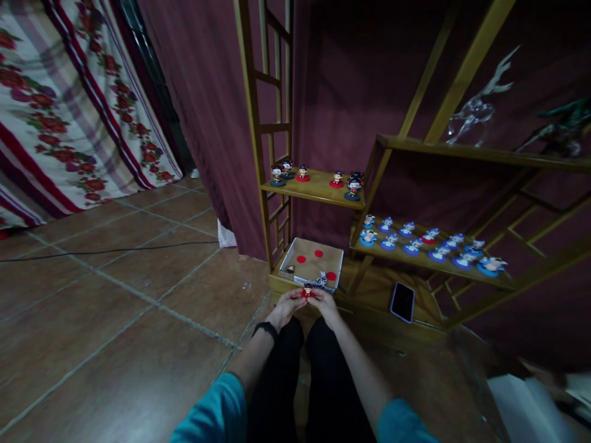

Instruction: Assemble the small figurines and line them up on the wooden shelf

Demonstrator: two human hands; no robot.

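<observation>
Left hand (287, 306) and right hand (324, 303) together hold a small red figurine (307, 291) low, at the near edge of the box (310, 266). Sound handling likely requires a light, level, two-sided grip, clear of the rim. Beyond: shelf (318, 191) bearing figurines.

One camera, worn on the person's head, looks forward and down from above and behind the left hand (286, 307) and right hand (325, 305), fairly near them. Its wide view takes in the wooden shelf (319, 189) beyond them, floor (115, 301) to their left and legs (279, 372) below.
</observation>
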